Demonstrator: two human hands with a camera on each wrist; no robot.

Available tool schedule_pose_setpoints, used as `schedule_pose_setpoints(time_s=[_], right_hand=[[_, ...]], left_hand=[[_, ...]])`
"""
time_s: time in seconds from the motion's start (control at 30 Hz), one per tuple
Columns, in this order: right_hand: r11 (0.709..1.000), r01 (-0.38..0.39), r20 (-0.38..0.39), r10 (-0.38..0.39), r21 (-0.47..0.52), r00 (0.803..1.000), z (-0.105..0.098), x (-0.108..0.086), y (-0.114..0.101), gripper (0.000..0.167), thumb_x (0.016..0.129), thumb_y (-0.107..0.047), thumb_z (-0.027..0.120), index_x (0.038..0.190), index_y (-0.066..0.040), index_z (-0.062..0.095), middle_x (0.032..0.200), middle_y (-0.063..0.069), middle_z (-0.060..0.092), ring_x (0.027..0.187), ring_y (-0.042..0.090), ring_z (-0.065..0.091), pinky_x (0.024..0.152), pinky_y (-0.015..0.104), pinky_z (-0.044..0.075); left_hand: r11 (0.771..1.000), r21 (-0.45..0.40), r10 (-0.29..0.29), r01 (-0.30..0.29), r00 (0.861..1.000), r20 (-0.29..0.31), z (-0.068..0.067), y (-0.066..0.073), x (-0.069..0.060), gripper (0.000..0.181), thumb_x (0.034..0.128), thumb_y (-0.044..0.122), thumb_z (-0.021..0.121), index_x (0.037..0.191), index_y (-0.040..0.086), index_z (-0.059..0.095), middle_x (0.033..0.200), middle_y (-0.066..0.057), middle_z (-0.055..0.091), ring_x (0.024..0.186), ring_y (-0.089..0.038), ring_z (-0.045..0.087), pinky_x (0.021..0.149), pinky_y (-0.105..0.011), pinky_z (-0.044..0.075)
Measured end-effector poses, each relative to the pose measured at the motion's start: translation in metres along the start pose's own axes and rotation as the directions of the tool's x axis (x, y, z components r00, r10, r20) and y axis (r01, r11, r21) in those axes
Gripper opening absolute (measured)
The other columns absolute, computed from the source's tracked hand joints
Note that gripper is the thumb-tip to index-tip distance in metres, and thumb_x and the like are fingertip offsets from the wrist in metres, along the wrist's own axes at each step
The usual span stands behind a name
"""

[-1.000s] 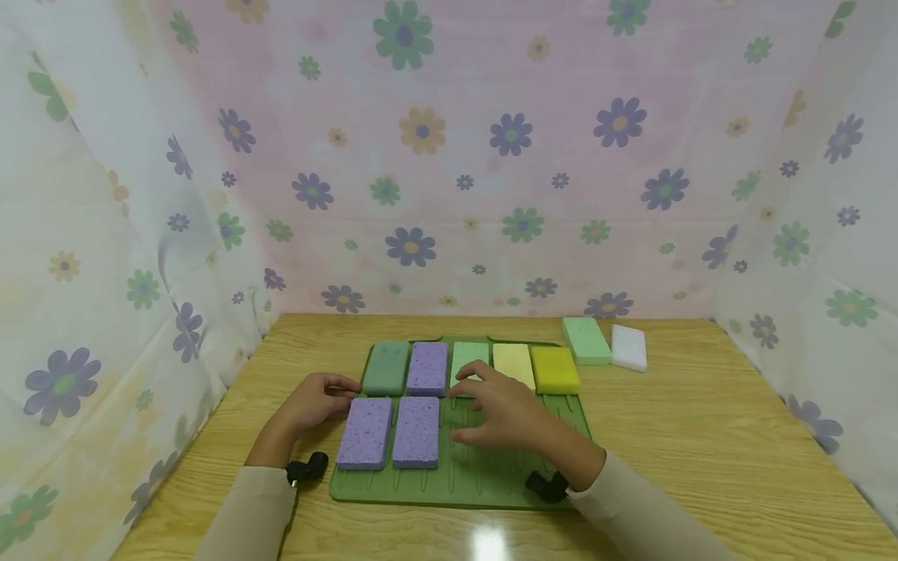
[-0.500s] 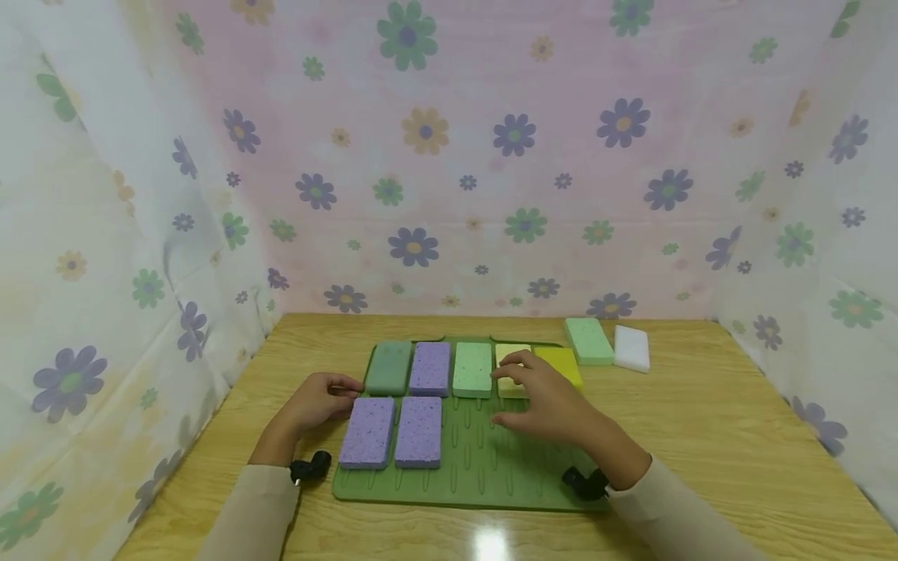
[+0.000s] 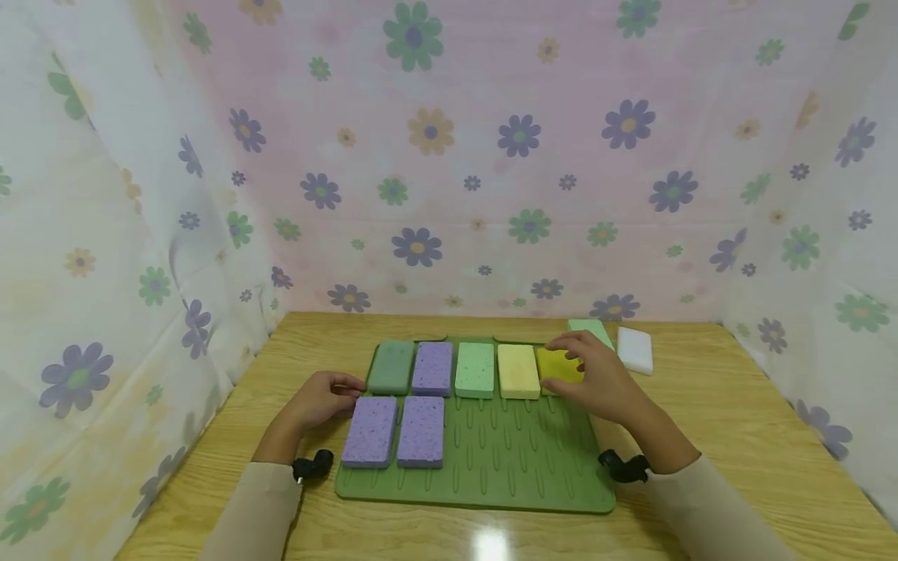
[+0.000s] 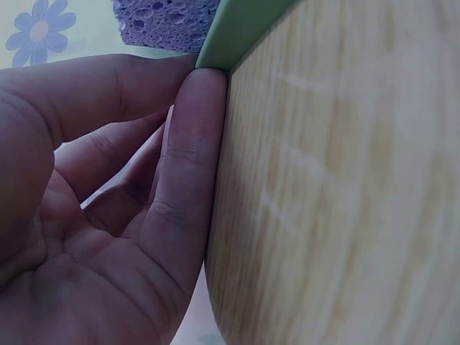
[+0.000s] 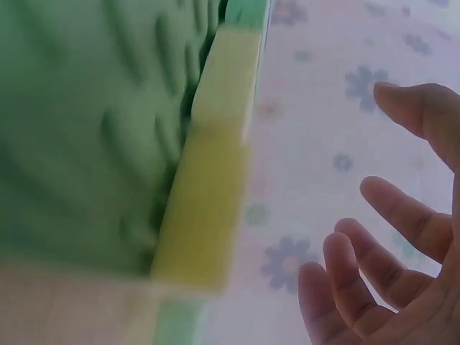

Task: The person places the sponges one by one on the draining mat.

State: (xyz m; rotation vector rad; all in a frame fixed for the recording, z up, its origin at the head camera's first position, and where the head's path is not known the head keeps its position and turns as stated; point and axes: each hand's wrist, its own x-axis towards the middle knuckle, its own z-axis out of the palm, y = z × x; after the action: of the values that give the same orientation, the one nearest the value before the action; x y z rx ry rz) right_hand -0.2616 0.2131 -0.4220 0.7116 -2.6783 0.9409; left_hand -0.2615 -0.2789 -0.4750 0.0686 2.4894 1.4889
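A green ridged mat (image 3: 519, 475) bears two rows of sponges. The back row runs from a dark green sponge (image 3: 391, 368) through a purple sponge (image 3: 433, 368), a light green sponge (image 3: 475, 369) and a pale yellow sponge (image 3: 519, 371) to a bright yellow sponge (image 3: 559, 366). Two purple sponges (image 3: 369, 431) lie in front at the left. My left hand (image 3: 319, 401) pinches the mat's left edge; its thumb and a finger meet there in the left wrist view. Over the bright yellow sponge hovers my right hand (image 3: 603, 382), fingers spread and holding nothing.
Beyond the mat's far right corner lie a white sponge (image 3: 635, 350) and a light green sponge (image 3: 588, 327), the latter partly hidden by my right hand. Flowered cloth (image 3: 491, 156) encloses the wooden table (image 3: 730, 436) at the back and sides.
My right hand has travelled rightward along the back row, from the light green sponge past the pale yellow one to the bright yellow one. The left hand and sponges have stayed put.
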Motion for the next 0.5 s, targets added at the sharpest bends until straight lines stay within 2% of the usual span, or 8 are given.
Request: schedule_pose_setpoints(time_s=[0.27,0.5], right_hand=[[0.996,-0.079,-0.055,0.076,-0.043,0.996,-0.017,-0.003,0.034,0.054,0.091,-0.040,0.081,0.134,-0.012,0.065,0.144,0.016,0.053,0.119,0.041,0.058,0.087,0.059,0.057],[0.980,-0.190,-0.075,0.185,-0.058,0.980,-0.035,-0.008,0.064,0.061,0.093,-0.045,0.077,0.139,-0.007,0.062,0.154,0.022,0.046,0.133,0.049,0.048,0.097,0.068,0.048]], left_hand=[[1.000,-0.007,-0.007,0.007,1.000,-0.007,0.000,0.001,-0.001,0.028,0.1002,0.002,0.062,0.126,0.001,0.070,0.122,-0.016,0.069,0.104,-0.022,0.071,0.084,-0.036,0.063],[1.000,-0.005,0.007,-0.007,1.000,-0.001,0.001,0.002,-0.003,0.029,0.1002,0.003,0.062,0.128,-0.001,0.068,0.124,-0.018,0.069,0.105,-0.022,0.070,0.085,-0.038,0.063]])
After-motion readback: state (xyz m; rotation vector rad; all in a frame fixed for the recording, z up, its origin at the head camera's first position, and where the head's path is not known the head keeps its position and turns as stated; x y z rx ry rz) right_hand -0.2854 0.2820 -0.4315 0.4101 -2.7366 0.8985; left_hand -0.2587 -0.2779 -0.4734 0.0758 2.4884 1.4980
